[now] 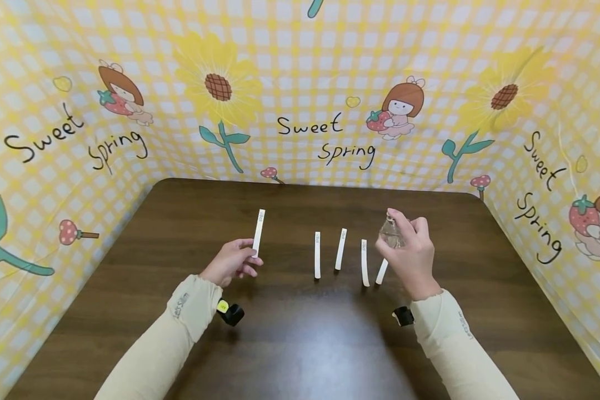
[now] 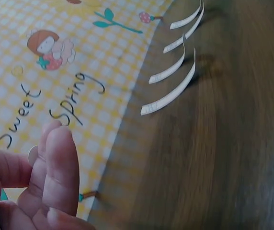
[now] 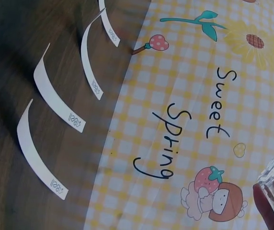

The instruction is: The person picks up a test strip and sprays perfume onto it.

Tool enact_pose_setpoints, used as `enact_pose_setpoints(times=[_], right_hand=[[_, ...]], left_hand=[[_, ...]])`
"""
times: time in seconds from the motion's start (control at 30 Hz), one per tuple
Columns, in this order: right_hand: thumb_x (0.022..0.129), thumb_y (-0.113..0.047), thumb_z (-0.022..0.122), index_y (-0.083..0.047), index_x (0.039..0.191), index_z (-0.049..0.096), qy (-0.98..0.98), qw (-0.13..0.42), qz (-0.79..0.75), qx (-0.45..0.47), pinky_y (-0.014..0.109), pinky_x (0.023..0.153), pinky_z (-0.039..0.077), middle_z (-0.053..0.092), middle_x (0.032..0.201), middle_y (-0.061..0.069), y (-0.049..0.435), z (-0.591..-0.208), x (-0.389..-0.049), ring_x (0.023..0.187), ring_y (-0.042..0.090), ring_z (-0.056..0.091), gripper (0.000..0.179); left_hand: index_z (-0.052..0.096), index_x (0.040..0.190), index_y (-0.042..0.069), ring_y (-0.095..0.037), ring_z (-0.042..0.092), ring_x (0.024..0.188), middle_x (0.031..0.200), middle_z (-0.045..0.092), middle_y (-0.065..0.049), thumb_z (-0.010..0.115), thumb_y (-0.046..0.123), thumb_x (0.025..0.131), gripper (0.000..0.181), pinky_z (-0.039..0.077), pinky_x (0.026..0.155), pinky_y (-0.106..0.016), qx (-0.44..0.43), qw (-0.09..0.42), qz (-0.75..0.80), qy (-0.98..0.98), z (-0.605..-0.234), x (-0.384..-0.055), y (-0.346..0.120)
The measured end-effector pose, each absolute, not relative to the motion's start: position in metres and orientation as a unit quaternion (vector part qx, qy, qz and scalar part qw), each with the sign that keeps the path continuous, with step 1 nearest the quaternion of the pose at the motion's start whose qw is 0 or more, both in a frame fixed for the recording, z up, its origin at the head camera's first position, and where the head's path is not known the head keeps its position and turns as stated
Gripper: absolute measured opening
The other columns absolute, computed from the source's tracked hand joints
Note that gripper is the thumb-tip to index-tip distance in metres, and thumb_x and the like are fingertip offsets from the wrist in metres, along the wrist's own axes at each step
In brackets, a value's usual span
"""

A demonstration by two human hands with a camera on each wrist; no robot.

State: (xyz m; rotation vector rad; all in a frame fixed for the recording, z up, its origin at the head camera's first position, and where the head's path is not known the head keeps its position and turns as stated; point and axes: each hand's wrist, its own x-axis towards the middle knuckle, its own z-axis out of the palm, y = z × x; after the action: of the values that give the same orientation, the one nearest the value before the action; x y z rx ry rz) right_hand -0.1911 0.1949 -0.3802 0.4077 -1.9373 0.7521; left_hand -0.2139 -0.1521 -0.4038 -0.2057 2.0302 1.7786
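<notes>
Two long cream fabric sleeves come nearest the camera in the head view, rising from the lower left and lower right, with a small black wrist device at each cuff. Left of the centre of the frame, the left hand pinches a narrow white paper strip by its lower end between thumb and fingers, the strip pointing upward. Right of centre, the right hand is wrapped round a small clear glass bottle, the index finger on its top. Between the hands, four curved white paper strips sit apart in a loose row on the dark brown wood-grain table, the rightmost partly hidden by the right hand. A yellow-and-white checked cloth printed with flowers and "Sweet Spring" fills the upper frame. In the left wrist view, the left hand fills the lower left, only a sliver of its strip showing between thumb and finger; the row runs up to the top right of centre. In the right wrist view, the row spans the left side, small printing visible on the strips, and the bottle is cut off at the lower right edge above a fingertip.
</notes>
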Motion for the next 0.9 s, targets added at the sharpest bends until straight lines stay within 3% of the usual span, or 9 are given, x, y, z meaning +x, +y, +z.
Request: enact_pose_setpoints(times=[0.4,0.9], right_hand=[[0.064,-0.001,0.069,-0.007,0.111,0.064,-0.794,0.499,0.3,0.176,0.045,0.046,0.044,0.043,0.08,0.02,0.198,-0.38,-0.191,0.066,0.028,0.046,0.048],[0.064,-0.003,0.069,-0.007,0.111,0.064,-0.796,0.497,0.296,0.178,0.046,0.046,0.044,0.043,0.079,0.02,0.2,-0.386,-0.19,0.065,0.029,0.046,0.048]], left_hand=[[0.025,0.146,-0.001,-0.005,0.058,0.048,0.071,0.065,0.005,0.039,0.01,0.102,0.047,0.032,0.045,-0.018,-0.148,0.233,0.668,0.691,-0.43,-0.224,-0.166],[0.025,0.144,-0.002,-0.006,0.056,0.047,0.069,0.064,0.006,0.039,0.009,0.101,0.047,0.032,0.046,-0.018,-0.163,0.233,0.661,0.695,-0.439,-0.225,-0.171]])
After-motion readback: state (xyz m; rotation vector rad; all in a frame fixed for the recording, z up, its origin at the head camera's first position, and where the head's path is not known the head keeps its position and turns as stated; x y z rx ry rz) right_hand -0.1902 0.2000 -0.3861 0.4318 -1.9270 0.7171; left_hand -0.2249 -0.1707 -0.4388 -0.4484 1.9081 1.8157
